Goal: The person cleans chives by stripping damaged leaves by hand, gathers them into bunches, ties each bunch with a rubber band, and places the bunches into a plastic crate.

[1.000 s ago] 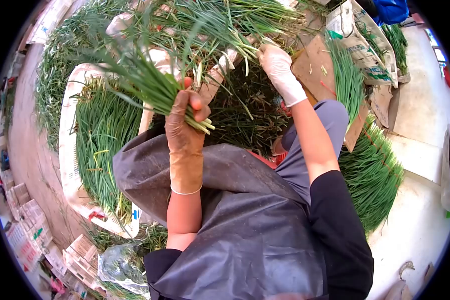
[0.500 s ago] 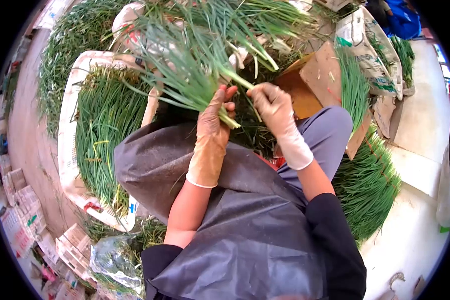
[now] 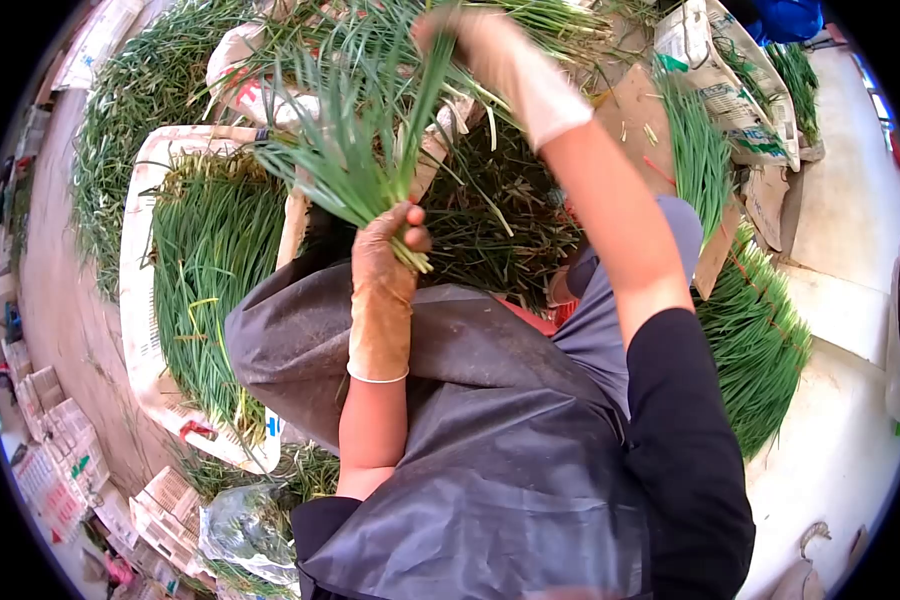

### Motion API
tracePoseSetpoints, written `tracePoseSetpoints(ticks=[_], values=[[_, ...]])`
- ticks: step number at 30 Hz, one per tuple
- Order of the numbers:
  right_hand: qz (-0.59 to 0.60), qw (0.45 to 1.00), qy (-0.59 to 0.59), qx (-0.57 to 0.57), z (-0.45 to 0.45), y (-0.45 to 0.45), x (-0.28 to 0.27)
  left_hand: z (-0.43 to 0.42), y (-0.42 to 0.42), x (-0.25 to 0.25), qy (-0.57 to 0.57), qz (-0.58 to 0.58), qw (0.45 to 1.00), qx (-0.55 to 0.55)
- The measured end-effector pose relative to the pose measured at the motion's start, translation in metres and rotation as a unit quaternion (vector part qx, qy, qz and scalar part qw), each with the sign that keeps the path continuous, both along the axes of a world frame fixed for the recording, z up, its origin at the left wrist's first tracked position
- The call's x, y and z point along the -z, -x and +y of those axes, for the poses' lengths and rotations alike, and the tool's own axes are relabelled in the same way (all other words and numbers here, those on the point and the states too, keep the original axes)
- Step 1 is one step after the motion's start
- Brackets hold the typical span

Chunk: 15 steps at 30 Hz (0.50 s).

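Green scallion bunch (image 3: 355,175) is clamped in left hand (image 3: 378,252), leaves fanned beyond fingers (image 3: 417,240), stem ends (image 3: 417,263) protruding nearside; right hand (image 3: 475,45) is blurred, finger state can't be told.

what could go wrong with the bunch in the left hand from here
The left hand holds the bunch of green stalks low, near its pale ends, so a loose grip could let some slip out. Dropped stalks might get lost in the dark heap of loose leaves nearby. The right hand, blurred up by the leaf tips, could bend or tear some if it tugs.
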State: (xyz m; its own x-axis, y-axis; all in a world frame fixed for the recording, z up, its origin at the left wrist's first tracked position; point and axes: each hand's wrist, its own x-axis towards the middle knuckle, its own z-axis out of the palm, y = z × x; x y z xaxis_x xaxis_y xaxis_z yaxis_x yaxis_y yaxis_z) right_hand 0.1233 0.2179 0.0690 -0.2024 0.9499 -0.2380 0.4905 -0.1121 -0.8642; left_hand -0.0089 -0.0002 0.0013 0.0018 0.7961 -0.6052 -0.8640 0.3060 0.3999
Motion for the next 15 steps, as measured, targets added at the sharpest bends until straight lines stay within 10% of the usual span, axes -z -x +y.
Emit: tracePoseSetpoints(ticks=[5, 9, 11, 15], values=[[-0.344, 0.896, -0.249, 0.127, 0.136, -0.082, 0.008, 0.004, 0.006, 0.011, 0.069, -0.061, 0.990, -0.103], [-0.439, 0.896, -0.036, -0.058, 0.011, -0.083, 0.053, 0.007, 0.001, 0.003, 0.014, -0.115, 0.984, -0.138], [-0.396, 0.911, 0.022, -0.114, -0.014, -0.094, 0.071, 0.007, 0.003, 0.001, -0.032, -0.148, 0.980, -0.133], [0.100, 0.991, -0.014, 0.087, -0.049, -0.100, -0.001, 0.010, 0.003, 0.000, -0.166, -0.206, 0.955, -0.138]])
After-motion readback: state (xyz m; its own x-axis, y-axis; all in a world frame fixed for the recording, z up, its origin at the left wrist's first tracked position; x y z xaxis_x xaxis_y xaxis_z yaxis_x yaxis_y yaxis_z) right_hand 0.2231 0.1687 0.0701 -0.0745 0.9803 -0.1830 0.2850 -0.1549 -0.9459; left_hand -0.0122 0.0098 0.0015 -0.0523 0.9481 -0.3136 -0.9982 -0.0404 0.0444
